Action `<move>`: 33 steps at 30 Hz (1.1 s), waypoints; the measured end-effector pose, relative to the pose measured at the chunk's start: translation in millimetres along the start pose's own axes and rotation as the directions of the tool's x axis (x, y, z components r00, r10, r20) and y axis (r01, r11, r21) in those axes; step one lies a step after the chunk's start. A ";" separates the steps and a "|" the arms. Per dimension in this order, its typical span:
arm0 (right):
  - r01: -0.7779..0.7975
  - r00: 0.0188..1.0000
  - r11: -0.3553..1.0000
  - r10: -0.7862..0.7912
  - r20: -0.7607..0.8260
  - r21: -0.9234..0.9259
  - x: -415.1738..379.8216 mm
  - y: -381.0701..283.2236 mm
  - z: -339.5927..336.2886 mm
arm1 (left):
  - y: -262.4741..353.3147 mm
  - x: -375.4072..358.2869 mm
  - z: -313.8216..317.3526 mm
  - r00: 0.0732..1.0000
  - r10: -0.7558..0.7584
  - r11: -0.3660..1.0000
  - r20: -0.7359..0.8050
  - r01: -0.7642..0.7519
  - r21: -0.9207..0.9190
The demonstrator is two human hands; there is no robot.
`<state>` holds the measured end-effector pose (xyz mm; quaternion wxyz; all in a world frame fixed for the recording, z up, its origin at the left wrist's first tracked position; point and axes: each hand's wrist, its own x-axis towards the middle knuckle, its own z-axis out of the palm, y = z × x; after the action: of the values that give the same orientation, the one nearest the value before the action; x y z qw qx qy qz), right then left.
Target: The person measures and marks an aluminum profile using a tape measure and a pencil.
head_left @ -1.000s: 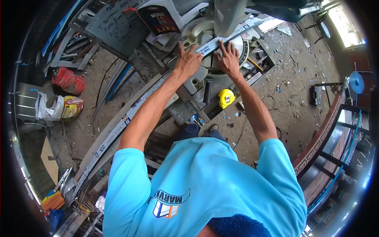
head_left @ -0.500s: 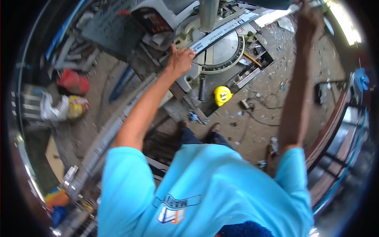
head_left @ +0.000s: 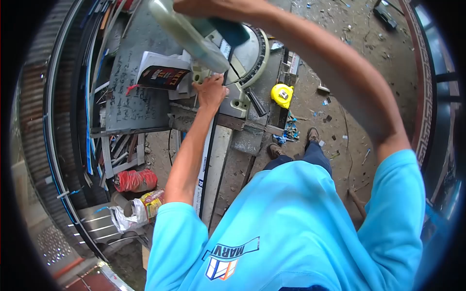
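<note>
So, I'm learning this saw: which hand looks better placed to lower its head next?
Probably the right hand: it is up at the saw head, though its grip is unclear. The left hand is down by the long strip.

From the centre of view: two bare hands, left hand [head_left: 211, 94] near eleven o'clock, right hand [head_left: 191, 7] between eleven and twelve. One saw [head_left: 175, 25] near eleven. One printed strip [head_left: 199, 189] at seven. One tape measure [head_left: 280, 95] between one and two, one black handle [head_left: 256, 103] at one. One book [head_left: 160, 76] between ten and eleven, one written-on board [head_left: 133, 99] near ten. One red roll [head_left: 136, 180] and one plastic bag [head_left: 127, 219], both near eight. Two shoes [head_left: 278, 151] at three. One shirt badge [head_left: 222, 268] at six. Floor scraps [head_left: 329, 118] toward two, too many to count.
</note>
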<state>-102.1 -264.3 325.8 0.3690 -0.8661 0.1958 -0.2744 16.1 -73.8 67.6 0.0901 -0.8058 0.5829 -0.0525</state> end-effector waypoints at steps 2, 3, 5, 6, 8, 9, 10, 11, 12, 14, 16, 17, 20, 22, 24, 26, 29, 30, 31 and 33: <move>-0.101 0.995 0.982 0.099 0.022 0.162 -24.9 18.6 10.3 | 3.7 4.3 -6.0 1.000 0.010 1.000 0.000 -0.010 0.021; -0.127 0.992 0.973 0.125 0.022 0.192 -31.6 27.3 19.5 | 4.0 1.5 -8.3 1.000 0.007 0.999 0.003 -0.007 0.044; -0.072 0.997 0.969 0.079 -0.020 0.237 -45.4 42.2 30.3 | 2.7 0.8 -4.1 0.999 0.048 0.995 0.021 -0.050 0.081; -0.046 0.999 0.971 0.040 0.030 0.236 -48.5 47.4 33.6 | 3.2 -0.7 -3.2 0.999 0.050 0.995 -0.019 -0.048 0.091; 0.052 0.998 0.978 -0.059 0.028 0.202 -59.7 48.8 29.1 | -1.3 -1.9 2.1 0.990 0.091 0.991 -0.106 -0.079 0.110; 0.016 1.000 0.965 -0.021 0.017 0.261 -79.0 45.8 29.8 | -6.5 -8.4 5.6 0.992 0.115 0.984 -0.044 -0.108 0.144; -0.011 1.000 0.951 0.009 0.006 0.310 -98.9 41.1 27.6 | -5.9 -9.8 4.0 0.997 0.082 0.990 -0.011 -0.080 0.114; -0.022 0.999 0.943 0.029 -0.016 0.333 -113.7 41.1 21.8 | -1.8 -0.4 5.2 0.999 0.054 0.995 -0.006 -0.053 0.079; -0.040 0.998 0.931 0.053 -0.026 0.363 -128.4 40.3 17.9 | 1.9 -1.1 3.3 0.997 0.070 0.992 0.035 -0.073 0.099; -0.059 0.994 0.913 0.089 -0.055 0.404 -148.5 41.1 12.7 | 2.2 0.4 0.6 0.999 0.031 0.998 0.012 -0.031 0.045; -0.047 0.991 0.916 0.092 -0.095 0.398 -156.1 51.5 6.3 | 0.1 2.7 4.8 1.000 0.023 0.998 -0.005 -0.023 0.060; -0.050 0.989 0.917 0.100 -0.105 0.397 -158.5 57.2 6.9 | 1.6 1.7 6.3 1.000 0.001 0.998 -0.013 0.000 0.062; -0.058 0.986 0.914 0.114 -0.118 0.401 -160.3 54.9 10.1 | -0.1 3.4 2.5 0.996 -0.039 0.999 0.074 0.040 -0.010; -0.038 0.986 0.920 0.097 -0.134 0.389 -154.0 61.9 15.7 | 1.9 5.0 2.7 0.997 -0.050 0.999 0.064 0.050 0.006; -0.021 0.986 0.925 0.082 -0.147 0.380 -149.6 63.5 19.8 | 1.2 4.7 3.3 0.996 -0.062 0.998 0.058 0.061 0.022; -0.009 0.985 0.930 0.071 -0.156 0.368 -142.8 61.5 23.8 | 1.2 3.1 3.4 0.997 -0.049 0.998 0.054 0.047 0.041; 0.015 0.984 0.940 0.048 -0.174 0.340 -136.7 62.3 29.9 | -2.5 2.2 3.5 0.997 -0.018 0.999 0.069 0.016 0.027; 0.024 0.982 0.943 0.039 -0.183 0.331 -124.0 67.3 35.7 | -3.4 2.8 4.6 0.998 -0.017 1.000 0.066 0.015 0.027; 0.032 0.981 0.945 0.032 -0.191 0.324 -123.3 67.0 35.6 | -3.4 2.1 4.8 0.998 -0.009 0.999 0.059 0.006 0.054; 0.044 0.978 0.949 0.022 -0.206 0.311 -126.7 62.3 38.7 | -3.0 1.0 5.9 0.999 0.002 0.997 0.055 -0.006 0.082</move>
<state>-184.5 -215.5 215.0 0.4780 -0.7642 0.1821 -0.3928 20.3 -73.4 62.4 0.1389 -0.8014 0.5793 -0.0541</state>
